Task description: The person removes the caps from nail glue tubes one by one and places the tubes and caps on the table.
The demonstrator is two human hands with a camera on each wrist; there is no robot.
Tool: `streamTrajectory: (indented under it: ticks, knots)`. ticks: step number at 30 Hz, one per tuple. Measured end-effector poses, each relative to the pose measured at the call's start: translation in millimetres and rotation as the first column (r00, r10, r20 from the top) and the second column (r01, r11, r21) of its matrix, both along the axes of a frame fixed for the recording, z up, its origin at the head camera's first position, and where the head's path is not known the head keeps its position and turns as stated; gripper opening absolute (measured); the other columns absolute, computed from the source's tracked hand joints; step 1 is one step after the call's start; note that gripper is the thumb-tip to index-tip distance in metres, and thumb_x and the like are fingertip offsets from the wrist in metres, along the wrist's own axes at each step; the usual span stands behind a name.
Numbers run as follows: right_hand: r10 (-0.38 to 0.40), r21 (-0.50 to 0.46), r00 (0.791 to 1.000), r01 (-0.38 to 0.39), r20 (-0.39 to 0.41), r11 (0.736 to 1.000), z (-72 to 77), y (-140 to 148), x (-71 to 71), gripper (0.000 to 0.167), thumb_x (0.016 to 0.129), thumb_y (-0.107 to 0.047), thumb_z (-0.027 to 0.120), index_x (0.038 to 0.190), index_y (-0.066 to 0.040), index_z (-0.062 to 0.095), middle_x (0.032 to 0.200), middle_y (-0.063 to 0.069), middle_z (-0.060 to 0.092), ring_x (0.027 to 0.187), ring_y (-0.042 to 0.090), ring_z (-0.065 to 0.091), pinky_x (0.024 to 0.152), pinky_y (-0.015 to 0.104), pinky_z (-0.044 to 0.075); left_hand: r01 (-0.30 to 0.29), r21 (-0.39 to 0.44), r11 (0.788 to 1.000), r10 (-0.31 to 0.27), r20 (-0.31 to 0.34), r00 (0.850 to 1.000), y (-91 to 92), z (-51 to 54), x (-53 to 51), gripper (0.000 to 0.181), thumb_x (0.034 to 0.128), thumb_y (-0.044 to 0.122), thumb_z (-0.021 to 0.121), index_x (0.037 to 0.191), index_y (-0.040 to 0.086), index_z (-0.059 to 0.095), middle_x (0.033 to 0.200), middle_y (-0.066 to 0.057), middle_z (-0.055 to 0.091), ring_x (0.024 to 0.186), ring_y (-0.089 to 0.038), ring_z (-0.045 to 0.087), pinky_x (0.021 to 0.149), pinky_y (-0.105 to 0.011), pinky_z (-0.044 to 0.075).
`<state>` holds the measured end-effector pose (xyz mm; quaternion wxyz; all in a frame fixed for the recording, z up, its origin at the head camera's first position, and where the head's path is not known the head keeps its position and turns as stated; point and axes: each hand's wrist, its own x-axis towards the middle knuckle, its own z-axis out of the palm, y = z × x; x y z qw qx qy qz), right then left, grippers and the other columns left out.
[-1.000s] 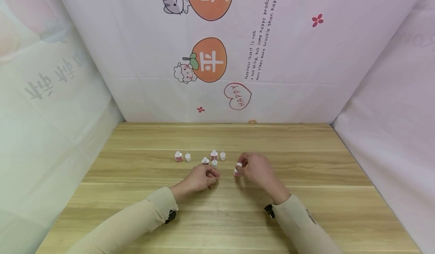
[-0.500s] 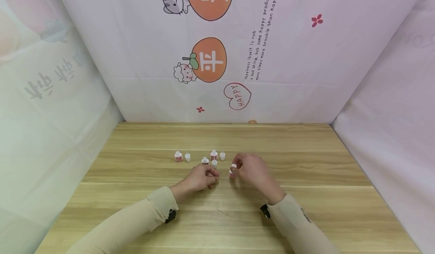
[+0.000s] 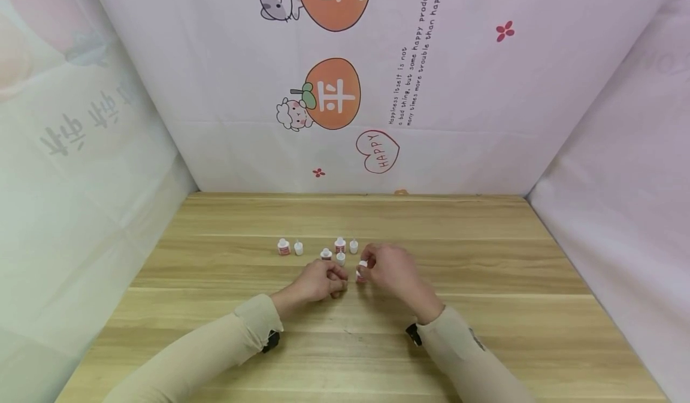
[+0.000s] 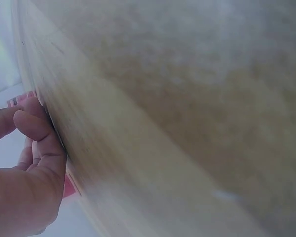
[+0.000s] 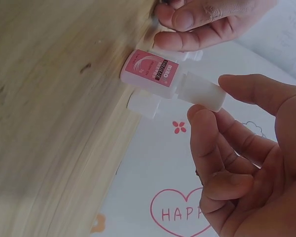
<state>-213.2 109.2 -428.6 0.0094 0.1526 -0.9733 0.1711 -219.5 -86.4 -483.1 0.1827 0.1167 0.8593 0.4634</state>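
Note:
My right hand [image 3: 396, 271] pinches the white cap [image 5: 202, 91] of a small glue bottle [image 5: 150, 69] with a pink label, thumb on one side and fingers on the other. This bottle stands on the table with its cap on. Just to its left, my left hand [image 3: 318, 281] rests on the table, fingers loosely bent, and I see nothing in it. Beyond the left hand are an uncapped bottle [image 3: 326, 255], partly hidden, and a brush cap [image 3: 341, 259]. Behind these stand another uncapped bottle [image 3: 339, 245] and its brush cap [image 3: 353, 246].
Farther left on the wooden table [image 3: 226, 271], one more uncapped bottle [image 3: 284, 248] stands beside a brush cap [image 3: 299, 248]. A white printed cloth wall [image 3: 453, 151] rises along the table's back edge, with more white cloth at both sides.
My right hand has slid the capped glue bottle leftward across the table, closer to my left hand. The left hand and the other bottles have stayed in place.

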Motion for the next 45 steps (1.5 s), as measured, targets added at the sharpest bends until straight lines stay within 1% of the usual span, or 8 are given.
streamTrajectory:
  ticks: [7, 13, 16, 23, 30, 38, 42, 45]
  knots:
    - [0.001, 0.02, 1.0, -0.001, 0.003, 1.0, 1.0, -5.7, 0.9, 0.015, 0.085, -0.034, 0.077, 0.084, -0.024, 0.066, 0.074, -0.011, 0.064, 0.064, 0.008, 0.053, 0.059, 0.027, 0.042, -0.01, -0.008, 1.0, 0.01, 0.001, 1.0, 3.3, 2.4, 0.2, 0.016, 0.0886, 0.012, 0.071, 0.103, 0.005, 0.07, 0.078, -0.005, 0.071, 0.063, -0.011, 0.063, 0.051, -0.023, 0.048]
    - [0.019, 0.018, 1.0, -0.019, 0.005, 1.0, -0.5, -9.7, 2.0, 0.015, 0.085, -0.034, 0.077, 0.084, -0.023, 0.066, 0.073, -0.011, 0.064, 0.064, 0.008, 0.053, 0.06, 0.027, 0.043, -0.011, -0.006, 1.0, 0.012, 0.013, 1.0, 4.4, -0.8, -2.0, 0.015, 0.0885, 0.01, 0.071, 0.103, 0.005, 0.07, 0.078, -0.006, 0.071, 0.063, -0.012, 0.064, 0.051, -0.023, 0.05]
    - [0.034, 0.019, 0.999, -0.034, -0.003, 0.999, -1.5, -12.4, 2.4, 0.014, 0.085, -0.033, 0.077, 0.086, -0.023, 0.068, 0.074, -0.01, 0.065, 0.064, 0.008, 0.054, 0.058, 0.026, 0.043, -0.012, 0.003, 1.0, 0.012, 0.013, 1.0, 4.4, -2.2, -2.4, 0.014, 0.0883, 0.007, 0.071, 0.101, 0.003, 0.07, 0.079, -0.006, 0.071, 0.063, -0.012, 0.064, 0.051, -0.023, 0.05]
    - [0.039, 0.017, 0.999, -0.038, -0.015, 0.999, -0.6, -16.6, 4.3, 0.015, 0.084, -0.032, 0.079, 0.09, -0.02, 0.071, 0.08, -0.006, 0.069, 0.07, 0.011, 0.055, 0.062, 0.028, 0.045, -0.016, -0.003, 1.0, 0.016, -0.002, 1.0, 5.5, -2.9, -2.1, 0.013, 0.0884, 0.007, 0.07, 0.1, 0.003, 0.07, 0.078, -0.007, 0.071, 0.062, -0.012, 0.064, 0.051, -0.021, 0.047]
    - [0.057, 0.019, 0.997, -0.056, -0.052, 0.998, -2.9, -18.3, 3.8, 0.014, 0.084, -0.031, 0.079, 0.086, -0.021, 0.07, 0.077, -0.008, 0.068, 0.068, 0.01, 0.055, 0.063, 0.028, 0.044, -0.016, -0.014, 1.0, 0.016, 0.001, 1.0, 5.8, -3.5, -3.0, 0.014, 0.0882, 0.005, 0.069, 0.102, 0.003, 0.07, 0.077, -0.005, 0.069, 0.061, -0.011, 0.061, 0.05, -0.021, 0.047]
    - [0.046, 0.015, 0.998, -0.045, -0.032, 0.999, -3.1, -19.1, 3.9, 0.016, 0.084, -0.033, 0.078, 0.084, -0.021, 0.068, 0.075, -0.009, 0.066, 0.068, 0.01, 0.054, 0.062, 0.028, 0.044, 0.0, -0.036, 0.999, -0.001, -0.029, 1.0, 5.9, -4.5, -3.7, 0.013, 0.0877, 0.002, 0.067, 0.1, 0.004, 0.07, 0.074, -0.003, 0.068, 0.059, -0.01, 0.059, 0.05, -0.021, 0.047]
    - [0.047, 0.014, 0.998, -0.046, -0.038, 0.999, -3.0, -18.4, 3.7, 0.015, 0.084, -0.032, 0.079, 0.084, -0.02, 0.069, 0.076, -0.008, 0.067, 0.068, 0.01, 0.055, 0.063, 0.028, 0.045, 0.008, -0.045, 0.999, -0.01, -0.051, 0.999, 5.9, -4.4, -3.8, 0.013, 0.0864, 0.002, 0.067, 0.099, 0.004, 0.07, 0.073, -0.002, 0.067, 0.059, -0.009, 0.058, 0.05, -0.021, 0.046]
    - [0.054, 0.016, 0.997, -0.053, -0.05, 0.998, -3.1, -18.1, 3.8, 0.014, 0.084, -0.032, 0.079, 0.084, -0.021, 0.069, 0.076, -0.008, 0.067, 0.068, 0.01, 0.055, 0.062, 0.027, 0.045, 0.01, -0.047, 0.999, -0.012, -0.048, 0.999, 6.0, -4.4, -3.9, 0.014, 0.0859, 0.001, 0.066, 0.099, 0.004, 0.07, 0.073, -0.001, 0.066, 0.059, -0.009, 0.057, 0.05, -0.021, 0.046]
